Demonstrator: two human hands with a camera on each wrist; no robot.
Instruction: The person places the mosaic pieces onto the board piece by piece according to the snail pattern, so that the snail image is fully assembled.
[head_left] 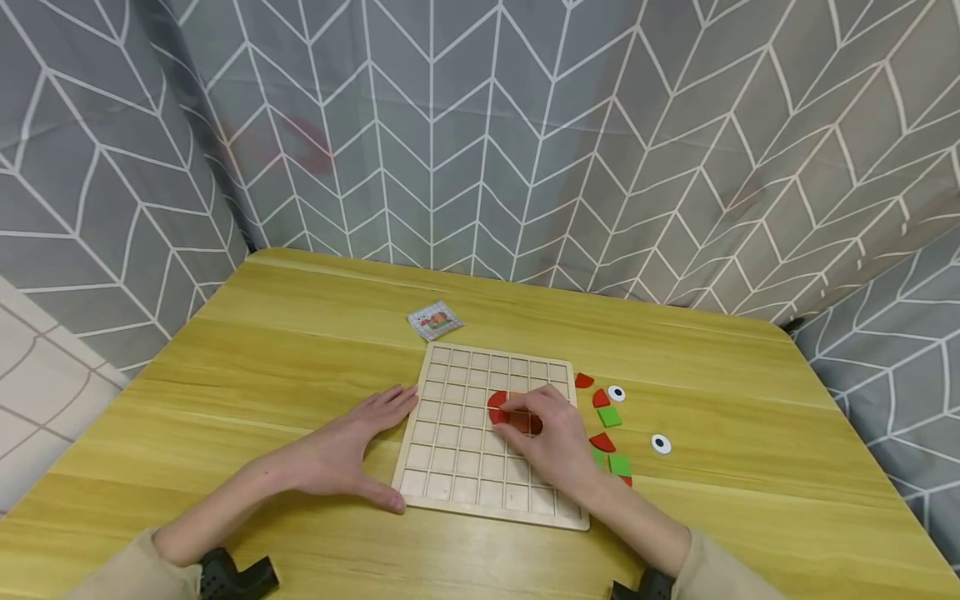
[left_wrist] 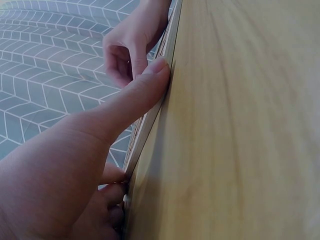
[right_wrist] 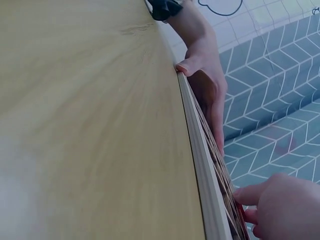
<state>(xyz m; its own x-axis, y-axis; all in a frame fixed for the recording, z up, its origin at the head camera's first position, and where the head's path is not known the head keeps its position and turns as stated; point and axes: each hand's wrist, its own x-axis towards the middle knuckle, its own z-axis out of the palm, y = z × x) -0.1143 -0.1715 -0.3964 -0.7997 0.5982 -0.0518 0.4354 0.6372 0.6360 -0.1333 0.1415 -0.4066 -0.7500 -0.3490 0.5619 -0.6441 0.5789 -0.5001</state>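
Observation:
A pale wooden grid board (head_left: pixel 442 442) lies flat on the table. My left hand (head_left: pixel 337 454) is spread along its left side, the thumb at the near corner and the fingertips at the edge farther up. Over the middle of the board, my right hand (head_left: pixel 555 437) pinches a red rounded piece (head_left: pixel 496 400) between thumb and index finger, low against the grid. A bit of orange piece (head_left: pixel 516 397) shows beside it, partly covered by the fingers. The right wrist view shows the fingertips close to the board's surface, with a red edge (right_wrist: pixel 244 215) under them.
Right of the board lie several red quarter-round pieces (head_left: pixel 602 442), green squares (head_left: pixel 609 416) and two white eye discs (head_left: pixel 661 443). A small picture card (head_left: pixel 435 320) rests beyond the board's far edge. A grey patterned curtain (head_left: pixel 465 150) hangs behind the wooden table (head_left: pixel 300 325).

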